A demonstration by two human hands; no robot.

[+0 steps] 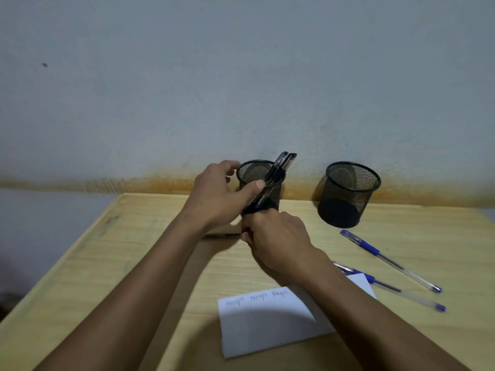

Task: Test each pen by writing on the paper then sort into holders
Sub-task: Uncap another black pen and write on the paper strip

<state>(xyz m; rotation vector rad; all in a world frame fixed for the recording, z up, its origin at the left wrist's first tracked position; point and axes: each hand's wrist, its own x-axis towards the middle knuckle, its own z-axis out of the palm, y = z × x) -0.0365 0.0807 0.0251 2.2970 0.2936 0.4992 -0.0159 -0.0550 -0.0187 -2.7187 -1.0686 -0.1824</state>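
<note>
Paper (pixel 267 319) near; black pens (pixel 278 167) above left grip (pixel 227 194)

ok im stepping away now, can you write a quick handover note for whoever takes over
Left hand: steadies the left holder, thumb on the black pens leaning in it.
Right hand: closed at that holder's base; what its grip holds is hidden.
Right holder: looks empty.
Two blue pens lie on the table, right of the paper.
Done: three test words written, black pens sorted.
Left: test the blue pens, then sort them.
</note>
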